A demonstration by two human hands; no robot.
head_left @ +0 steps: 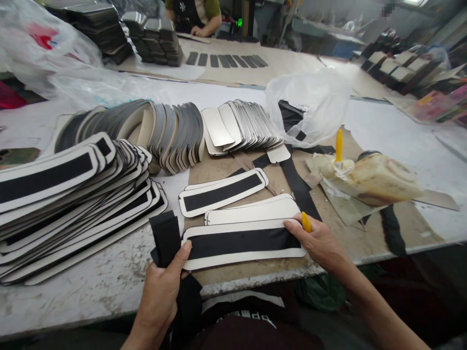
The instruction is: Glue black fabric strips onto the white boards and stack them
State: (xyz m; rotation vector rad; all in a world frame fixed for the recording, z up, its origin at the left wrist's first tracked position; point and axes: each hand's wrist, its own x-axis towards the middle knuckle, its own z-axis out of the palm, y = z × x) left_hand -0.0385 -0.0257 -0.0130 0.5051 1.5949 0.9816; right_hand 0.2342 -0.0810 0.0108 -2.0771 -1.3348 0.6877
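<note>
A long white rounded panel [248, 262] with a black strip [241, 244] along its middle is held at the table's front edge. My left hand [164, 287] pinches its left end, thumb on top, beside a loose length of black webbing tape [166, 233]. My right hand [321, 243] grips the right end, thumb on the strip. From that hand sticks a yellow tool end [305, 222]; the rest is hidden. Just behind lie a plain white panel [255, 210] and another panel with a black strip [224, 193].
Finished-looking strip panels [73, 209] are piled on the left. Behind stand fanned rows of curved pieces [175, 136] and white panels [241, 126]. At right lies a glue-stained plastic container [386, 180] with a yellow-handled brush [339, 146]. A co-worker [197, 19] sits across the table.
</note>
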